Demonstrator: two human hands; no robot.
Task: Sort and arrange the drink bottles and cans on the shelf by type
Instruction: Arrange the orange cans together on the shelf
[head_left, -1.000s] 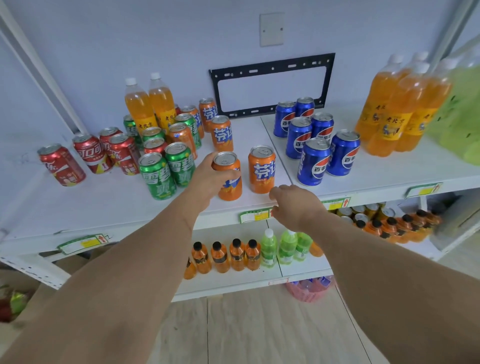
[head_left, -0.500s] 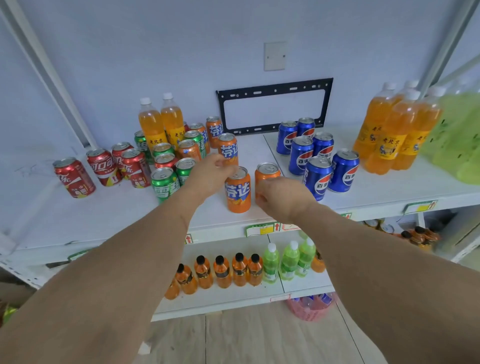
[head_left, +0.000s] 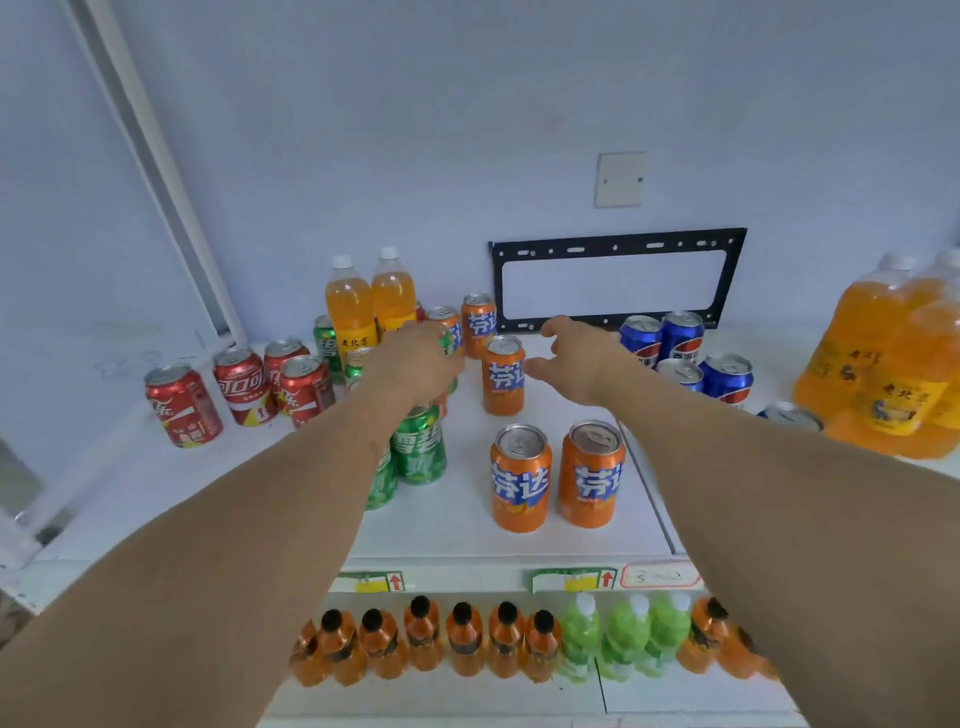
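Orange can between both grips, untouched

Bright, even, cool-toned light; only faint soft shadows under the cans nearer than the fingers. Slight overall softness, more smear on the bottles far right of the fingers. Strong wide-angle bending at the edges: rail upper left leaning, forearms ballooning below.
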